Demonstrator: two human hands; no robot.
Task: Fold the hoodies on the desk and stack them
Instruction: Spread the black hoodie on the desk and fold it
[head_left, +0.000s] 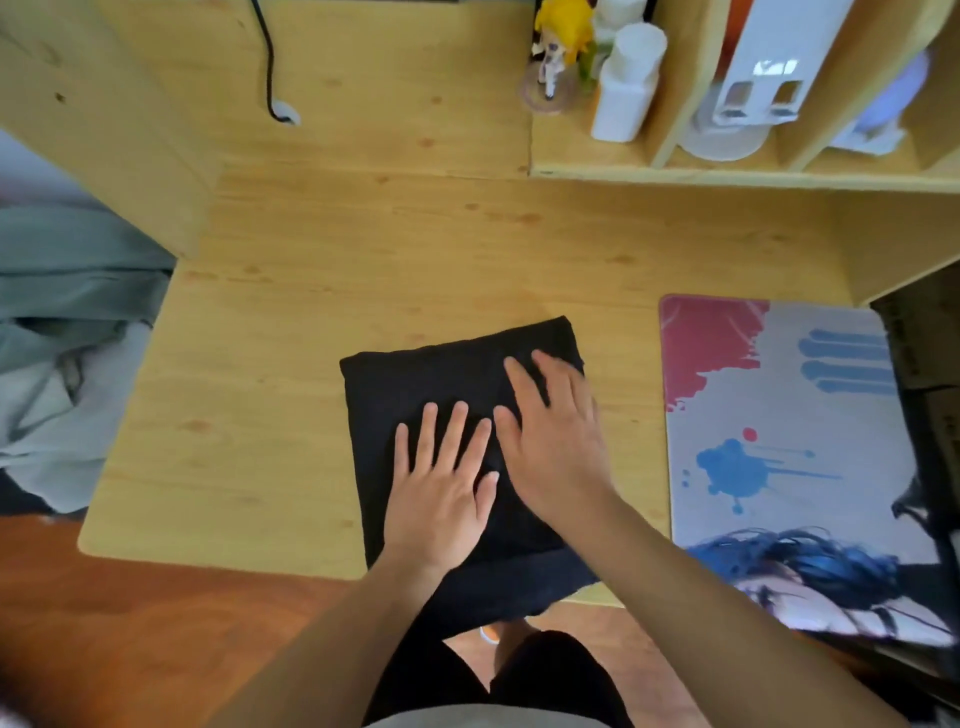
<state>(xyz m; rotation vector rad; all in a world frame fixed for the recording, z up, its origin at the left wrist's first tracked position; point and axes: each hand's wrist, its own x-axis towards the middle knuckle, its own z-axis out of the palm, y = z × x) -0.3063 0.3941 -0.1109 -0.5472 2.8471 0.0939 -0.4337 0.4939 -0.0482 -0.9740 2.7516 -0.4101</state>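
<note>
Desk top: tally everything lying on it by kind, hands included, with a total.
Folded black hoodie: 1
Printed desk mat: 1
Hands pressing flat on the hoodie: 2, left hand and right hand
Total: 4

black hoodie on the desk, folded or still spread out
Folded: the black hoodie lies as a compact square, no sleeves or hood showing, with the left hand and right hand flat on it.

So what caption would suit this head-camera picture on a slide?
Both hands, left hand and right hand, press flat on a folded black hoodie on the wooden desk.
</note>
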